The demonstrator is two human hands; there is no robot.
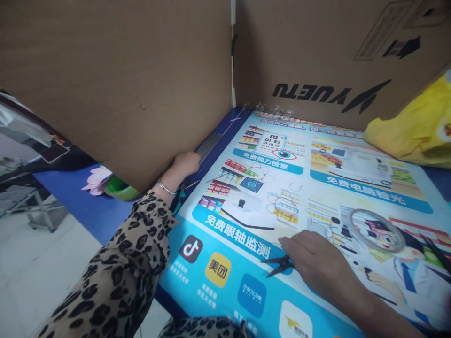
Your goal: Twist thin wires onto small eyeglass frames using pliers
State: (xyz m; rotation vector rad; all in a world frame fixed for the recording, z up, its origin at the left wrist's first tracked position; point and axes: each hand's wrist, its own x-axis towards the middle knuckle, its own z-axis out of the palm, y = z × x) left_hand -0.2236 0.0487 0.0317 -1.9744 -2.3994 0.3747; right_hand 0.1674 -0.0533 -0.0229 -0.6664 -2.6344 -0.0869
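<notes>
Needle-nose pliers (283, 265): held in my right hand (313, 258), fingers closed around the handles. Long axis runs from that hand toward my left, nose low over the printed poster (246, 249), jaws parted. Thin wire loops (273, 206) lie beyond the nose, farther from me; right hand is nearer to them than left. Left hand (186, 164) is at a clear packet (210, 144) beside the cardboard panel (141, 94); from my remote feed I cannot tell whether its fingers grip it. Round clear dish (400, 239) sits right of the pliers.
</notes>
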